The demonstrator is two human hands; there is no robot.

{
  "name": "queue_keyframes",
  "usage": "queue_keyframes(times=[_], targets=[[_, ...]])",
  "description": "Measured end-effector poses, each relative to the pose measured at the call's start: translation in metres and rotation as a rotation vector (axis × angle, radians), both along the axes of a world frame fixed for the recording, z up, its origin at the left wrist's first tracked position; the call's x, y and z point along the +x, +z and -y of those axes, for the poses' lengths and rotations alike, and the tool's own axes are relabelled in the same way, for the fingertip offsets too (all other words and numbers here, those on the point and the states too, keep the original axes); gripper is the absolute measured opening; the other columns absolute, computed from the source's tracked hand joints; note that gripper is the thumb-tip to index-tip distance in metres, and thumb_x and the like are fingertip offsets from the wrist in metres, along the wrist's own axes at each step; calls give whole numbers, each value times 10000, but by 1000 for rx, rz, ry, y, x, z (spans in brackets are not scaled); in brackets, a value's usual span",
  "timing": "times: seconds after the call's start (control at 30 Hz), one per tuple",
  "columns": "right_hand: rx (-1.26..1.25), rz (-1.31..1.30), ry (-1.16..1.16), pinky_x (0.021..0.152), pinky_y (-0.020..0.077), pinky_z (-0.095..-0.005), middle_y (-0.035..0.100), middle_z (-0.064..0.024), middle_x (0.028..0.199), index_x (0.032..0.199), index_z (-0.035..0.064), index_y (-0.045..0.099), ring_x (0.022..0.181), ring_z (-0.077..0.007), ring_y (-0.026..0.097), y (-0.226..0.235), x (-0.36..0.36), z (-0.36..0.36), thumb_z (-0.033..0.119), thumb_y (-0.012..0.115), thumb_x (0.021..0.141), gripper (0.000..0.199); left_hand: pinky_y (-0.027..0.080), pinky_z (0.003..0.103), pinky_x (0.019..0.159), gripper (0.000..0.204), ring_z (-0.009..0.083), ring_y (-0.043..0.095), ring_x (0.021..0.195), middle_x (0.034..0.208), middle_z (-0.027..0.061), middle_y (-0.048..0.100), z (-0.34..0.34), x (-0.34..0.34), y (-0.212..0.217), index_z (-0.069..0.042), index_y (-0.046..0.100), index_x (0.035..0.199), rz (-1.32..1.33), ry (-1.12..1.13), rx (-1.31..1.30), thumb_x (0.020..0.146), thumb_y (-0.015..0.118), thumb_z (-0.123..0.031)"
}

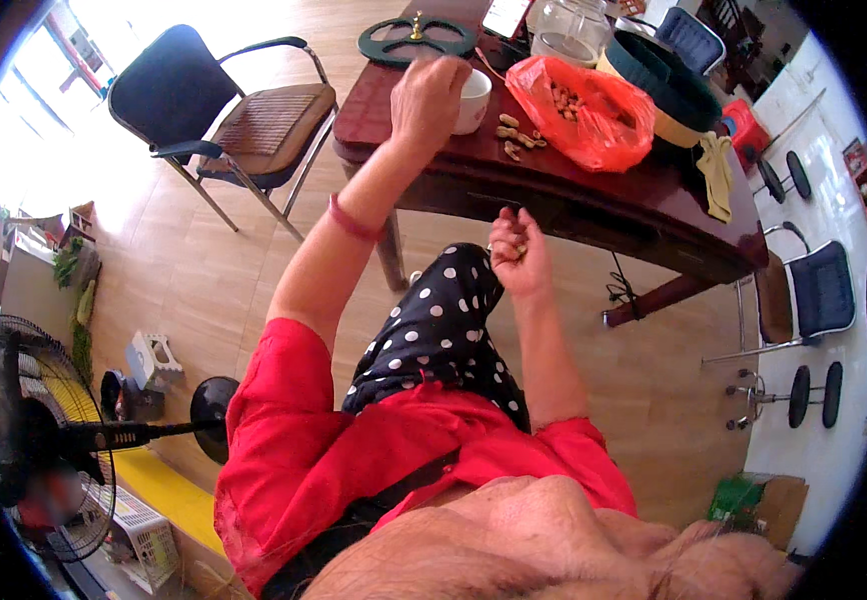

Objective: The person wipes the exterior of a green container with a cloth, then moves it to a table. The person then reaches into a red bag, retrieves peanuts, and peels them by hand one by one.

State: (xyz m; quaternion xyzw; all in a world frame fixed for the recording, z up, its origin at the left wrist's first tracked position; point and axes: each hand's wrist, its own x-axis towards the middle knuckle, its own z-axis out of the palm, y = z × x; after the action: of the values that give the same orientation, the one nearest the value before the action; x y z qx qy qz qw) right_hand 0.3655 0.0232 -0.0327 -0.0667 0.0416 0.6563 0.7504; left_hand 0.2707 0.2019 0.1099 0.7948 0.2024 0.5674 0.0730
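Dark red-brown desk [574, 195] ahead, beside a black armchair [224, 110] with a woven seat pad. On the desk, an open red plastic bag [584, 115] of peanuts, with loose peanuts in the shell [519, 135] just beside it. Near the front left edge, a small white cup [476, 98]. Left hand [426, 100] raised at the cup's rim, fingers curled together over it; cannot tell what lies inside the grip. Right hand [519, 255] below the desk edge, above the lap, fingers pinched on a small pale peanut [522, 250].
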Motion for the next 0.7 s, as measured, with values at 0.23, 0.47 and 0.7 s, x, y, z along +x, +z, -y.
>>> queue_keyframes(times=[0.23, 0.47, 0.7], targets=[[-1, -80, -136, 598, 500, -233, 581, -143, 893, 992, -63, 572, 800, -211, 565, -15, -9, 18, 258, 504, 920, 337, 395, 408, 927, 228, 306, 524, 1061, 1088, 116, 608, -35, 22, -8, -75, 651, 972, -93, 104, 145, 841, 572, -244], [125, -85, -193, 951, 435, -437, 557, -220, 1121, 1110, -61, 520, 1096, -338, 518, 4, -17, 32, 404, 427, 929, 508, 447, 356, 781, 125, 272, 559, 899, 907, 83, 623, 79, -37, -56, -57, 661, 825, -121, -186, -24, 703, 685, -49], [77, -38, -138, 977, 400, -464, 532, -204, 1200, 1167, -51, 510, 1177, -348, 464, 8, -33, 40, 452, 349, 940, 575, 432, 341, 678, 149, 235, 523, 762, 766, 53, 571, 152, -65, -126, -74, 658, 780, -166, -181, -302, 651, 731, -68]])
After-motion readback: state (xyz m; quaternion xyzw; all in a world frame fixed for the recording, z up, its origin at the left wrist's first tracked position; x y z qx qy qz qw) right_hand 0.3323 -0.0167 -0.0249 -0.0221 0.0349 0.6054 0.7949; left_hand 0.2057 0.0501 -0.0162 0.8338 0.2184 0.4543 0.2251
